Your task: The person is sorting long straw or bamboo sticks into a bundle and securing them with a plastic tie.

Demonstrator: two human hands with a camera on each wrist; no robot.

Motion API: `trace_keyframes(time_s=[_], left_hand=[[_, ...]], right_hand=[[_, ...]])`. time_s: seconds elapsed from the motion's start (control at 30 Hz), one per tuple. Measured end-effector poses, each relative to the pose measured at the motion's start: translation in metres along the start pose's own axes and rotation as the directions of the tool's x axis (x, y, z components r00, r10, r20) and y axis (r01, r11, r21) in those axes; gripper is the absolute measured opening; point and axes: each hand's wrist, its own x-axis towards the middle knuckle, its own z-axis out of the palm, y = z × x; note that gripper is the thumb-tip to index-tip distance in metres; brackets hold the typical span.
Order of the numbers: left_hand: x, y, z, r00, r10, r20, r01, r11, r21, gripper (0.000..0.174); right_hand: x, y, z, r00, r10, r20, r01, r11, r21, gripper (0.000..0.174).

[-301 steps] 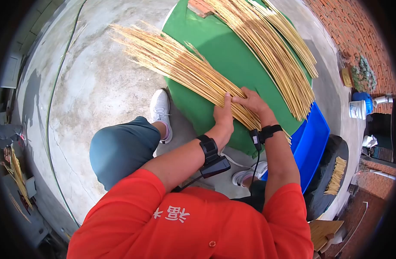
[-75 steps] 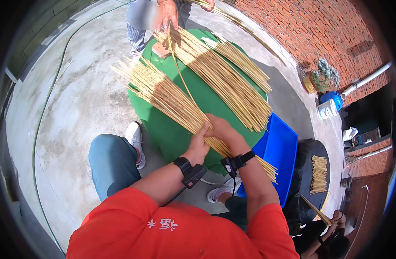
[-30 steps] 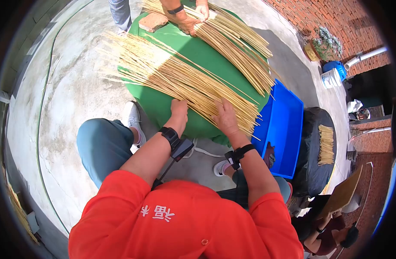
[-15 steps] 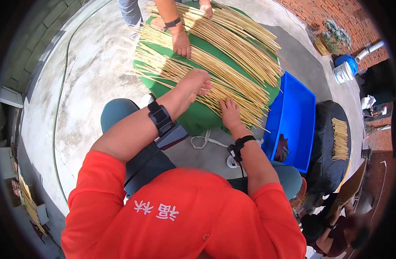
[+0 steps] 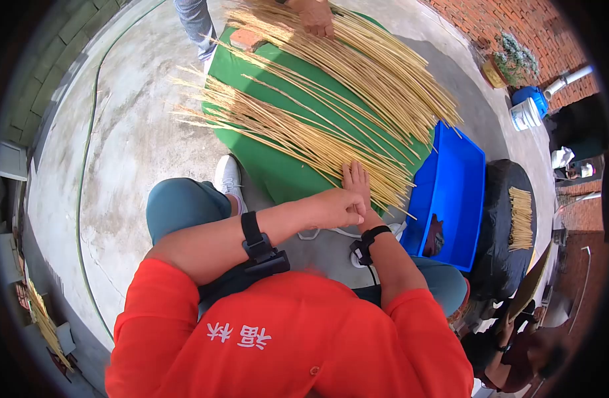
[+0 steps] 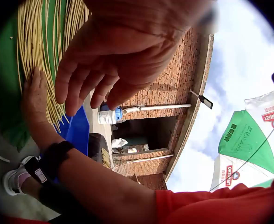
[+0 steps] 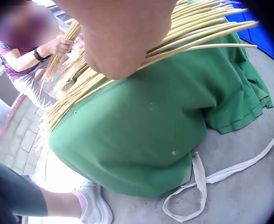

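A loose spread of long dried stalks [image 5: 278,129] with feathery tops lies across a green cloth [image 5: 258,171] on a round table. My right hand [image 5: 357,179] rests on their cut ends with its fingers extended. In the right wrist view that hand [image 7: 127,37] overlaps the stalks, and its fingers are hidden. My left hand [image 5: 336,208] is off the stalks and crosses in front of my right wrist in the head view. Its fingers bend loosely around nothing, as the left wrist view shows of the same hand [image 6: 123,60].
A thicker pile of stalks [image 5: 384,86] lies farther back, under another person's hand [image 5: 315,18]. A brick [image 5: 247,40] sits at the far left edge. Right of the table are a blue tray [image 5: 460,192] and short cut pieces [image 5: 520,219] on black plastic.
Both hands gripped a narrow bundle earlier; the stalks are now spread out. My left hand has left them and swung right. The other person's hands have drawn back to the far pile, which looks fuller.
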Motion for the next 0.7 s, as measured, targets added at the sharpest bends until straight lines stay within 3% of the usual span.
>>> trace_keyframes(time_s=[0.1,0.33,0.7], left_hand=[[-0.006,0.011,-0.001,0.997,0.073,0.005,-0.073,0.987,0.143,0.028],[-0.009,0.02,0.002,0.993,0.075,0.09,-0.101,0.938,0.33,0.03],[-0.008,0.021,0.007,0.987,0.066,0.147,-0.122,0.9,0.417,0.033]], right_hand=[[-0.002,-0.002,-0.004,1.0,-0.01,0.008,0.01,1.0,0.002,0.049],[0.0,0.001,-0.002,0.999,0.018,0.034,-0.018,1.0,0.012,0.052],[0.001,0.0,-0.002,0.999,0.016,0.044,-0.017,0.999,0.037,0.053]])
